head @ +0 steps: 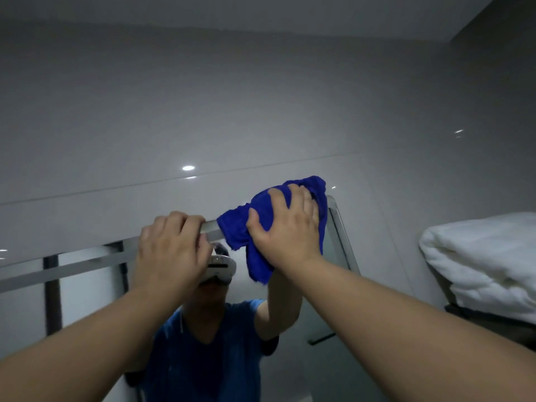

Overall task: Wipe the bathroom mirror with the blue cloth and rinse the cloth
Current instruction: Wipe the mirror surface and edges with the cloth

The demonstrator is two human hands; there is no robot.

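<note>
The mirror [87, 285] fills the lower left of the view, with its frosted top edge slanting up to the right. My right hand [285, 224] presses the bunched blue cloth [240, 230] flat against the mirror's top right corner, fingers spread over it. Part of the cloth hangs below my palm. My left hand [171, 250] grips the mirror's top edge just left of the cloth, fingers curled over the rim. The glass reflects a person in a blue shirt.
Glossy grey wall tiles [232, 111] rise above and to the right of the mirror. Folded white towels [481, 262] lie on a dark shelf at the right, close to my right forearm. The sink is out of view.
</note>
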